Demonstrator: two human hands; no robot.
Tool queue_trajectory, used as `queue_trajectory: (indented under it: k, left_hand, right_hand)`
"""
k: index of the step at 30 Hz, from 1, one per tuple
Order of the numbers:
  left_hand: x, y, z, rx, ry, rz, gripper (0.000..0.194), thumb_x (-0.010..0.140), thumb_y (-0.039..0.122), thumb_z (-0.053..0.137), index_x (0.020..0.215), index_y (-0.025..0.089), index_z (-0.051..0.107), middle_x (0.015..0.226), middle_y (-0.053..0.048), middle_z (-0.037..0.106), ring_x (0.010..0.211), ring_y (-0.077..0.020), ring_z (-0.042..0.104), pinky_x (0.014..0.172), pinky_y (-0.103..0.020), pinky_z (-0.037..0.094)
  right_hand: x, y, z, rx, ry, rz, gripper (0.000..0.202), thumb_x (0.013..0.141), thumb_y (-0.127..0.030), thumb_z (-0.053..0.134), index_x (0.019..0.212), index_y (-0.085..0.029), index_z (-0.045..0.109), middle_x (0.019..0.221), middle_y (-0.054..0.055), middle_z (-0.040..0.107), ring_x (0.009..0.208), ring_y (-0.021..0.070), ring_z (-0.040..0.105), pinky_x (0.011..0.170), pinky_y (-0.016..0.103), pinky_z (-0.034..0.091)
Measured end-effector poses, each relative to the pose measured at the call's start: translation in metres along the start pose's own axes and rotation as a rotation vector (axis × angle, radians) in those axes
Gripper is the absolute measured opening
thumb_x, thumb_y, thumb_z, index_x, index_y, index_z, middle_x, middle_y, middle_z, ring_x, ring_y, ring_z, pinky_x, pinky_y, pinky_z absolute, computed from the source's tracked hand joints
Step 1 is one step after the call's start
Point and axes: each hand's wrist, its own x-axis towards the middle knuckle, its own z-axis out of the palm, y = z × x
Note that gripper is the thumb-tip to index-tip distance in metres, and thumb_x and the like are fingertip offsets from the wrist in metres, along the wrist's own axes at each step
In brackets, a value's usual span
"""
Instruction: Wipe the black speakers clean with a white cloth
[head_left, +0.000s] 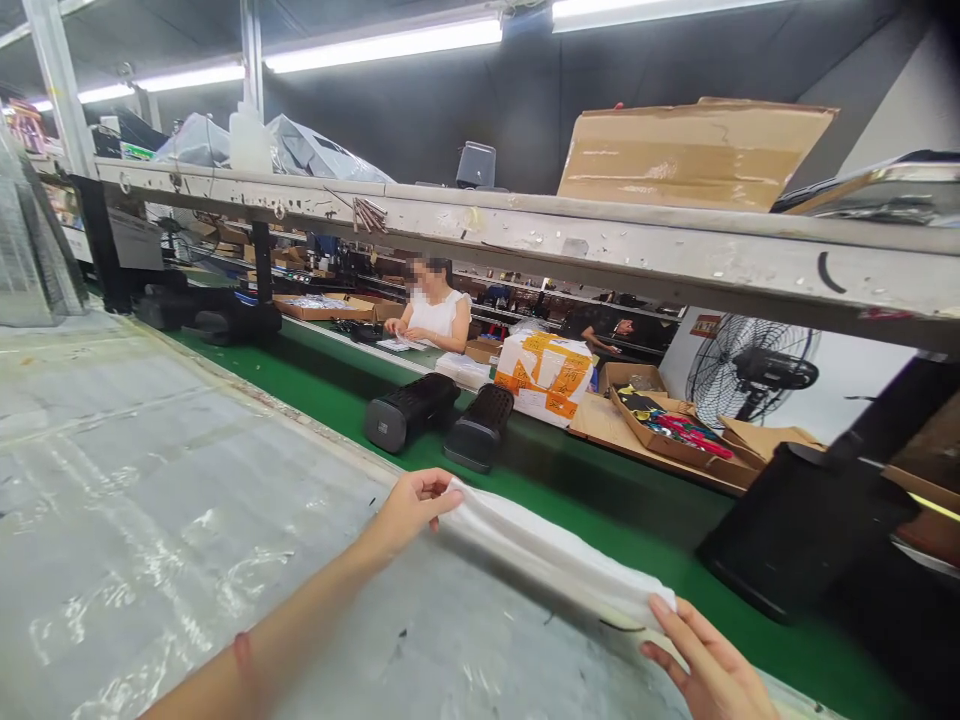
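A long white strip of soft sheet material [555, 545], perhaps foam or cloth, is stretched between my two hands above the edge of the work table [247, 520]. My left hand [420, 505] pinches its far left end between thumb and fingers. At the other end, my right hand [694, 640] grips the corner with thumb and forefinger. Beyond the strip, two black cylinder-shaped devices, likely speakers, lie on the green conveyor belt: one [409, 412] on the left and another [480, 428] beside it. Neither hand touches them.
A large black cylinder [806, 530] stands at the right on the green belt [600, 515]. More black devices [232, 322] lie far left. Across the belt are a taped white box [544, 375], a carton of parts [667, 425], a fan [750, 370] and a seated person [439, 315]. A shelf [525, 220] runs overhead.
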Motion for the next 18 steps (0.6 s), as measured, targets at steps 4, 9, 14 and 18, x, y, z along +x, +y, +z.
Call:
queue_trajectory:
  k: [4, 9, 14, 18]
  left_hand:
    - [-0.0012, 0.0026, 0.0005, 0.002, -0.006, 0.002, 0.029, 0.072, 0.041, 0.069, 0.083, 0.015, 0.064, 0.078, -0.001, 0.054, 0.072, -0.0112, 0.045, 0.056, -0.018, 0.042]
    - [-0.0025, 0.0024, 0.0014, 0.001, -0.031, -0.05, 0.033, 0.072, 0.044, 0.069, 0.08, 0.013, 0.062, 0.075, -0.002, 0.054, 0.069, -0.0113, 0.047, 0.055, -0.018, 0.042]
    - [-0.0011, -0.0025, 0.0034, -0.001, -0.049, -0.096, 0.037, 0.072, 0.047, 0.068, 0.081, 0.012, 0.062, 0.069, -0.002, 0.054, 0.061, -0.0105, 0.046, 0.049, -0.02, 0.042]
    - [-0.0028, -0.002, 0.004, -0.047, -0.054, -0.083, 0.044, 0.073, 0.043, 0.069, 0.107, 0.017, 0.06, 0.059, 0.005, 0.044, 0.056, -0.0098, 0.043, 0.048, -0.02, 0.042]
  right_hand:
    - [-0.0037, -0.004, 0.0004, -0.081, 0.014, 0.001, 0.048, 0.055, -0.053, 0.08, 0.09, -0.023, 0.068, 0.11, 0.0, 0.059, 0.095, 0.0188, 0.05, 0.066, 0.019, 0.055]
    - [-0.0061, -0.0046, 0.0013, -0.116, 0.089, 0.048, 0.063, 0.049, -0.055, 0.082, 0.097, -0.019, 0.064, 0.092, 0.0, 0.062, 0.077, 0.014, 0.05, 0.053, 0.017, 0.051]
    - [-0.0066, -0.0054, -0.0017, -0.132, 0.077, 0.043, 0.068, 0.052, -0.059, 0.079, 0.105, -0.021, 0.059, 0.073, -0.004, 0.058, 0.064, 0.0119, 0.049, 0.057, 0.019, 0.051]
    - [-0.0097, -0.0071, 0.0005, -0.132, 0.116, 0.009, 0.067, 0.055, -0.059, 0.077, 0.109, -0.026, 0.057, 0.064, -0.006, 0.056, 0.061, 0.0112, 0.049, 0.057, 0.017, 0.05]
